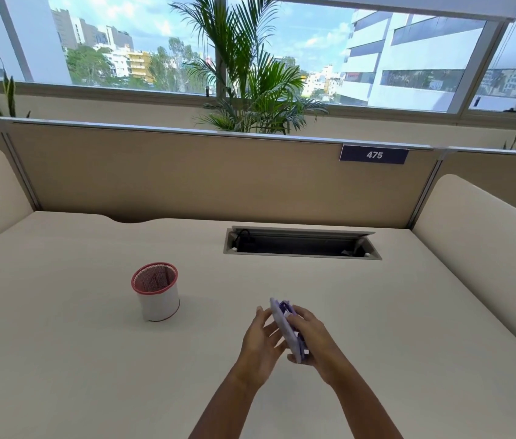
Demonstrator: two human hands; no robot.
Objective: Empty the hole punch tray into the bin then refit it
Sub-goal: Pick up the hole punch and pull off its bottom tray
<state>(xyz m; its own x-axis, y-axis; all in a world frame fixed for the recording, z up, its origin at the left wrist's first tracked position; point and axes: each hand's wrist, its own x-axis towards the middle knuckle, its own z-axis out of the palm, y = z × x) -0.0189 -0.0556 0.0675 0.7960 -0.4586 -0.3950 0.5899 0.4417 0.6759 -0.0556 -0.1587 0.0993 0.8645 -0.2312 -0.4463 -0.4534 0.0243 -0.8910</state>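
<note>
While both hands (288,340) hold the hole punch (285,327), mesh bin (157,293) beside, contents unclear

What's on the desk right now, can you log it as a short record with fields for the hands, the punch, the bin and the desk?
hole punch: purple, held up off the desk, tilted on edge
right hand: wrapped around the hole punch
left hand: open, fingers at the punch's near face; grip unclear
bin: small mesh cup with red rim, upright, to the left of the hands, apart from them
tray: cannot tell whether on or off
desk: beige top, open cable slot at the back
</note>
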